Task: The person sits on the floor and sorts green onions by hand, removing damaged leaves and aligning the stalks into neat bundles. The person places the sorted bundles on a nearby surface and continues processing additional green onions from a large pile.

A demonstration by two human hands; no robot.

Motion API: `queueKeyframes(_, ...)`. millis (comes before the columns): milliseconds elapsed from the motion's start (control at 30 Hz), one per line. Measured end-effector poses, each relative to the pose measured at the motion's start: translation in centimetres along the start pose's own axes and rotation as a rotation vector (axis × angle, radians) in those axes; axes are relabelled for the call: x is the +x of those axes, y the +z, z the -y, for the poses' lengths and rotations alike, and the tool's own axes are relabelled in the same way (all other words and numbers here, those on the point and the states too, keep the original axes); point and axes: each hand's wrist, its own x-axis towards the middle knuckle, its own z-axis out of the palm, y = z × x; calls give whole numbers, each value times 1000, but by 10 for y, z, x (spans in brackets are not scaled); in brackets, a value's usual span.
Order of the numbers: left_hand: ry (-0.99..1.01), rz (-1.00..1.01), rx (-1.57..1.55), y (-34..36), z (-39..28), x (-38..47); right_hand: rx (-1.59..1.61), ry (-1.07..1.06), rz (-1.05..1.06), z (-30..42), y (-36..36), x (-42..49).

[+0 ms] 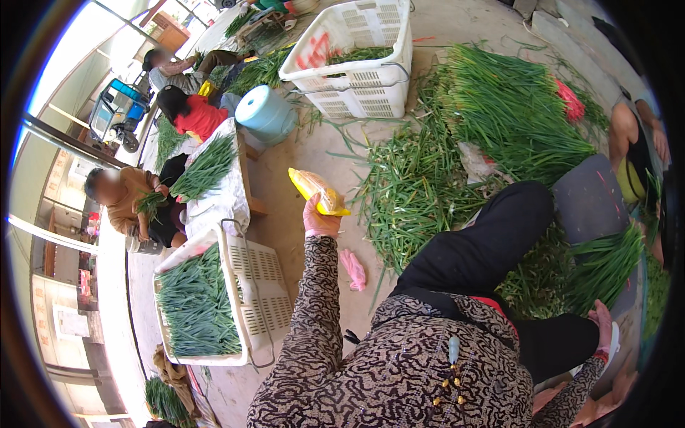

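My raised left hand (320, 220) is closed around a yellow plastic packet (317, 193) with a clear, printed side. It appears to wear a thin pinkish glove. My right hand (602, 325) is low at the right, beside my dark-trousered knee. Its fingertips are near a bunch of green garlic chives (607, 265) lying on a grey surface (588, 195). Whether those fingers hold anything is not clear. A crumpled pink glove (353, 269) lies on the concrete floor, below the packet.
A white crate (262, 299) of chives stands left; another crate (353, 80) is ahead. Loose trimmings (417, 187) and a large chive pile (497, 101) cover the floor right of centre. People sit around a bench (214, 206) near a blue bucket (266, 115). Someone is at far right.
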Motion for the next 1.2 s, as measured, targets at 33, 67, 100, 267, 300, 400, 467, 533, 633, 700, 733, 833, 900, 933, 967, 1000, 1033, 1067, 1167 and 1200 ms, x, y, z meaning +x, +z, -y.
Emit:
queueKeyframes(33, -4, 6, -10, 1, -9, 7, 4, -1, -5, -3, -2, 2)
queueKeyframes(67, 30, 44, -17, 3, -21, 15, 8, -2, -10, -5, -5, 3)
queueKeyframes(100, 68, 80, -18, 10, -36, 19, 20, 9, -11, -4, -3, 2)
queueKeyframes(267, 154, 205, -16, 43, -79, 21, 33, 8, -34, 6, 9, -8)
queueKeyframes(300, 151, 207, -4, 44, -79, 19, 19, -16, -42, 6, 9, -8)
queueKeyframes(400, 114, 155, -12, 26, -57, 21, -13, -53, -37, 11, 13, -9)
queueKeyframes(467, 81, 65, -23, 17, -36, 14, -24, -28, 0, 22, 19, -17)
queueKeyframes(533, 15, 21, -16, 6, -18, 9, -7, -15, -16, 20, 16, -19)
queueKeyframes(633, -8, -41, 1, -5, 0, 3, 33, 4, -6, 16, 13, -18)
queueKeyframes(700, -32, -25, 9, -13, 3, 2, 46, 17, -26, 16, 15, -18)
queueKeyframes(733, -43, -18, 15, -15, 3, 2, 43, 25, -55, 18, 19, -18)
queueKeyframes(833, -13, -20, 21, -13, 3, 2, 26, 21, -85, 16, 19, -17)
queueKeyframes(900, -4, -3, 18, -10, 4, 2, 25, 6, -80, 12, 16, -15)
queueKeyframes(933, 2, 5, 17, -9, 3, 2, 31, -3, -75, 10, 15, -14)
queueKeyframes(967, -7, 11, 22, -9, 2, 4, 36, -12, -69, 8, 13, -13)
queueKeyframes(1000, -14, 15, 26, -9, -1, 6, 29, -5, -65, 7, 10, -12)
queueKeyframes(1033, -22, 20, 29, -7, -6, 9, 21, 2, -61, 5, 7, -11)
queueKeyframes(1067, 7, 26, 10, -4, -15, 16, 12, 9, -58, 4, 5, -10)
queueKeyframes(1167, 132, 89, 29, 16, -69, 42, 31, 9, -72, 11, 12, -14)
queueKeyframes(1200, 174, 110, 16, 24, -92, 50, 24, 4, -67, 11, 13, -14)
